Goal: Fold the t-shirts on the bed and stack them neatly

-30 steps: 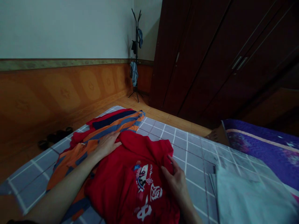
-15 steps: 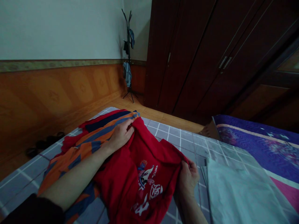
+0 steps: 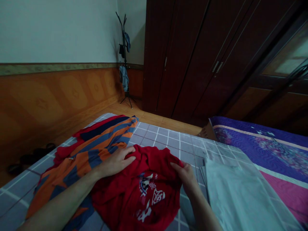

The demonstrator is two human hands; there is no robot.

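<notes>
Across the upper right of the frame, a dark wardrobe (image 3: 185, 57) is rising behind your workspace, while a pale wall (image 3: 57, 29) with orange panelling (image 3: 60, 93) below it is filling the left side. Below these, a grey checked cloth (image 3: 166, 134) is spreading over the surface before you. At the right edge, a purple cover (image 3: 240, 128) with a flowered pattern is lying beyond that cloth. At the lower right, a pale, flat-lying sheet or stack (image 3: 240, 192) is resting just beside your right forearm.

At the bottom centre, the red shirt (image 3: 113, 199) is lying bunched on the checked cloth, between your hands. To its left, an orange and blue garment (image 3: 72, 173) is stretching up to the centre of the frame, partly passing under your left forearm. Near the top centre, a black coat rack (image 3: 124, 56) is standing in the corner, bearing a few hanging items.

Your left hand (image 3: 116, 162) is resting on the shirt's upper left edge, thumb and fingers standing a little apart; whether they are gripping fabric cannot be told. Your right hand (image 3: 187, 175) is pinching the upper right edge between thumb and fingers. Between your hands, a white and blue print (image 3: 145, 184) is facing up, creased by folds.
</notes>
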